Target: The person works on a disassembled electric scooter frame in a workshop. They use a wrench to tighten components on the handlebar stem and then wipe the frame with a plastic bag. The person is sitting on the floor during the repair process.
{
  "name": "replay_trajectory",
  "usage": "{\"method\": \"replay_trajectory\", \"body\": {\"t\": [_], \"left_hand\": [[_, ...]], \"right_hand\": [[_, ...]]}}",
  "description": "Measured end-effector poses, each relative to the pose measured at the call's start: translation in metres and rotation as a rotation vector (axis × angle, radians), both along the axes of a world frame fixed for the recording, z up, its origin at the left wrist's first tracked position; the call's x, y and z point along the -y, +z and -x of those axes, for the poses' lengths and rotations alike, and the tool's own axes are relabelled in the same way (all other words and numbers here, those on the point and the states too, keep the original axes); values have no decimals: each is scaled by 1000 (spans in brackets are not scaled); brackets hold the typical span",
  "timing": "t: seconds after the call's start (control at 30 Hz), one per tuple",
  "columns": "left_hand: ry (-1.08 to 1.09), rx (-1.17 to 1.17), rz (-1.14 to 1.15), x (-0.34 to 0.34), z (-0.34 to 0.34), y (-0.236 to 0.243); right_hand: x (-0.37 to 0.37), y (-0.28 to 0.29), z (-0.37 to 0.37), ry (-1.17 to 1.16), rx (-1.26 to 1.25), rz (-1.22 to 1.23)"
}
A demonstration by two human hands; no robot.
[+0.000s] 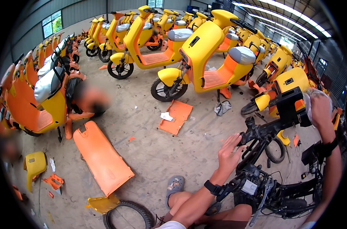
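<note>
A stripped black scooter frame (253, 133) stands close in front of me, at the lower right. My left hand (230, 152) rests on its front end with the fingers stretched out and nothing held. On the far right, my right hand (321, 108) presses a pale rag (308, 100) against the side of a black box-shaped part (290, 107) on the frame. The palm and part of the fingers are hidden. Bundled wires and black parts (253, 171) fill the frame's lower section, where a long silver metal tool (266, 194) lies.
Yellow and orange scooters (204, 49) stand in rows ahead and at left. An orange body panel (102, 158), a flat orange piece (176, 116), a black tyre (129, 215) and a yellow cover (35, 168) lie on the concrete floor. Another tyre (274, 150) lies beyond the frame.
</note>
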State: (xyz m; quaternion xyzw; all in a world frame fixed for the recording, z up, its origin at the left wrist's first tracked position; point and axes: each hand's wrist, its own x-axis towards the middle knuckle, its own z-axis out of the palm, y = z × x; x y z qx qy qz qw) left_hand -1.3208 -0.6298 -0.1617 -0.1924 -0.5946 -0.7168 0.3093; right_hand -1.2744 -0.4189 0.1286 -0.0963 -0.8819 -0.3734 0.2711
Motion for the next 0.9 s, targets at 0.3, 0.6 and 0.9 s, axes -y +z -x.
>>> {"method": "replay_trajectory", "body": {"t": [0.3, 0.6, 0.9], "left_hand": [[-16, 22, -7, 3, -2, 3], [-41, 60, -14, 0, -2, 2], [-54, 81, -13, 1, 1, 2]], "right_hand": [[16, 16, 9, -78, 73, 13], [1, 26, 18, -366, 354, 59], [18, 0, -15, 282, 14, -90]]}}
